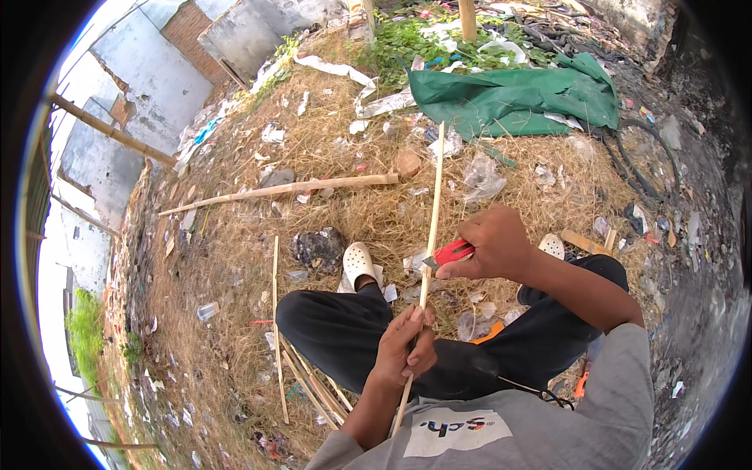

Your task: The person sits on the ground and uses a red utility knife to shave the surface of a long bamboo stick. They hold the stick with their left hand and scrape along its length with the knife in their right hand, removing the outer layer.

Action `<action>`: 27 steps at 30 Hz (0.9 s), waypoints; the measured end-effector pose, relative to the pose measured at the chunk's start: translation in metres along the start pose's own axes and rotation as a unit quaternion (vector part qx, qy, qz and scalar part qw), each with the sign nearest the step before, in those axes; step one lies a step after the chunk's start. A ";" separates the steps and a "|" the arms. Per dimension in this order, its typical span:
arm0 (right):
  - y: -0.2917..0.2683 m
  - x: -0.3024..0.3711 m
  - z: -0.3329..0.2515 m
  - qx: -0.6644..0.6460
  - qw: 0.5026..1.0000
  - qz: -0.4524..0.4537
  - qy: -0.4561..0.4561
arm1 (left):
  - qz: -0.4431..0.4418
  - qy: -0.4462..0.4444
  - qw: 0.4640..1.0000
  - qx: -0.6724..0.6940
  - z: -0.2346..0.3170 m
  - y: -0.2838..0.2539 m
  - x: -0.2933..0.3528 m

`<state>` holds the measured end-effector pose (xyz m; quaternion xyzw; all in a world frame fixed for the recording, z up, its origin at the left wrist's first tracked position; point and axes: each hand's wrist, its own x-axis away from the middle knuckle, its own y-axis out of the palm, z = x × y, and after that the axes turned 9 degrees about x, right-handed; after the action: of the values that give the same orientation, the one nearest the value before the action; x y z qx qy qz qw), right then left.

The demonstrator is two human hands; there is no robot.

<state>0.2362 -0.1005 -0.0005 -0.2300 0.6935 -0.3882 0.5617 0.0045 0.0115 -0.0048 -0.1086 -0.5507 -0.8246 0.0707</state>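
A long, pale bamboo strip (435, 200) slants up from my chest, past my knees, toward the green sheet. My left hand (406, 345) is wrapped round its lower part, between my bent legs. In my right hand (495, 244) is a red-handled utility knife (453, 252), gripped in a closed fist. The knife's blade touches the strip, or lies right beside it, above my left hand. More split strips (312, 384) lie on the ground by my left thigh, with a thin one (276, 329) apart from them.
Dry grass and scattered litter cover the ground. A bamboo pole (313, 186) lies ahead on the left. Farther off is a crumpled green sheet (517, 98), with a black hose (646, 168) to its right. A dark lump (319, 248) sits beside my left clog (359, 262). Orange objects (489, 333) lie near my right leg.
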 end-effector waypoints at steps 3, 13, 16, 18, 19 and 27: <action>0.001 0.000 0.001 0.001 1.000 -0.013 -0.010 | 0.006 -0.007 1.000 0.011 -0.003 -0.001 0.001; -0.005 -0.025 0.050 0.114 0.987 0.001 0.116 | 0.037 -0.028 0.997 -0.067 -0.005 0.002 0.003; -0.007 -0.022 0.060 0.100 0.975 -0.023 0.195 | 0.019 -0.048 0.997 -0.057 -0.012 0.002 0.008; -0.009 -0.017 0.048 0.057 0.985 -0.038 0.157 | 0.018 -0.034 0.998 -0.046 -0.011 -0.002 0.010; -0.010 -0.012 0.033 0.040 0.993 -0.036 0.109 | 0.020 -0.030 0.999 -0.039 -0.010 -0.004 0.012; -0.016 -0.024 0.158 0.127 0.902 -0.015 0.413 | 0.024 -0.048 0.979 -0.198 -0.023 0.001 0.040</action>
<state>0.3915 -0.1357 0.0157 0.0143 0.8047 -0.5413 0.2435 -0.0365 -0.0098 -0.0025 -0.1728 -0.3765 -0.9092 0.0415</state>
